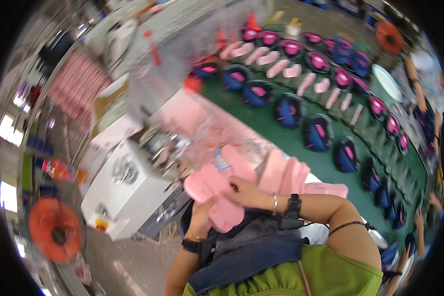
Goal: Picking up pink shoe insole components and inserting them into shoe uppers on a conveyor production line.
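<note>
A pair of pink insole-shaped pieces [205, 181] is in front of my body, held between both hands. My left hand [202, 218] grips the lower left edge, fingers partly hidden by the pink material. From the right, my right hand [245, 193] presses its fingers on the pieces near their middle. Just beyond lies another pink piece [239, 165] with a blue-and-white patch at its edge. More pink pieces [286, 175] lie stacked beside my right forearm. A white machine [126, 185] with metal parts at its head stands to the left of my hands.
Past the worktable runs a green conveyor [222, 106] carrying rows of blue-and-pink shoe uppers [289, 109] and pink insoles [277, 68]. Orange fans [56, 230] stand left and far right. Another person's arm [416, 81] reaches in at the far right. A pink rack [79, 84] is at left.
</note>
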Available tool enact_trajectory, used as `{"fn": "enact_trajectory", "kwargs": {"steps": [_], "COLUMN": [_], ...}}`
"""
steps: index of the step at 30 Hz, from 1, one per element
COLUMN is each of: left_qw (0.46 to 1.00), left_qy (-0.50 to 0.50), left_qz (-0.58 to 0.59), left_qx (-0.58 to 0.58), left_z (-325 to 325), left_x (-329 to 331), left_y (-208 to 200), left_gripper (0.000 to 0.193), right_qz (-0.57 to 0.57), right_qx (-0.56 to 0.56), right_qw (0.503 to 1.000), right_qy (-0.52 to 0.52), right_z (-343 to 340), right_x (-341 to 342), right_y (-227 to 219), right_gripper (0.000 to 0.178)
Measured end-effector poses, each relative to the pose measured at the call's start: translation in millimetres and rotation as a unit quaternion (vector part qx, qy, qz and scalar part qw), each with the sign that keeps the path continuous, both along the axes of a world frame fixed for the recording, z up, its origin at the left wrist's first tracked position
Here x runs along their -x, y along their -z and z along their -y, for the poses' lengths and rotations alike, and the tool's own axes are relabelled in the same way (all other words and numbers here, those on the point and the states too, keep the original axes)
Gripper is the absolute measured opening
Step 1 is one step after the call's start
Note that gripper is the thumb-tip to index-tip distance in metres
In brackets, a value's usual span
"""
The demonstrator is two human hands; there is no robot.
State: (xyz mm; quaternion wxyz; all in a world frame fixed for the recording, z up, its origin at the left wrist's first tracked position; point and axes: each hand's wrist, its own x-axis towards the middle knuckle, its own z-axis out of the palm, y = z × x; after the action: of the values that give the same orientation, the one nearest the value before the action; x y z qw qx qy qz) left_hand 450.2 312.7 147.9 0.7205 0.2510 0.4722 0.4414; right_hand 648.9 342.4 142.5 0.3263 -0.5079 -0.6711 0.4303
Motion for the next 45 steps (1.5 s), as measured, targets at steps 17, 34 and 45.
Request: {"fn": "enact_trajectory", "kwargs": {"steps": [17,34,45], "left_qw": [0.985,0.995,0.982], "left_qy": [-0.012,-0.040,-0.017], "left_qz": [0.131,0.036,0.083], "left_qx": [0.110,0.085,0.170], "left_z": [69.4,89.4,60.3], "left_x": [81.9,104.6,72.1], "left_y": [-1.4,-3.9,14.4], "left_gripper": [0.043,0.034,0.039], "right_qz": [-0.004,-0.143,-0.085], "right_qx": [0.099,0.124,0.010], "right_qw": [0.991,0.960,0.861], "right_qy": [0.090,0.205,0.501], "right_z": [-164.3,-214.4,-127.1], "right_x": [82.9,115.9,-255.6], "right_y": [-8.8,-17.8,2.1], "right_gripper": [0.047,0.028,0.024]}}
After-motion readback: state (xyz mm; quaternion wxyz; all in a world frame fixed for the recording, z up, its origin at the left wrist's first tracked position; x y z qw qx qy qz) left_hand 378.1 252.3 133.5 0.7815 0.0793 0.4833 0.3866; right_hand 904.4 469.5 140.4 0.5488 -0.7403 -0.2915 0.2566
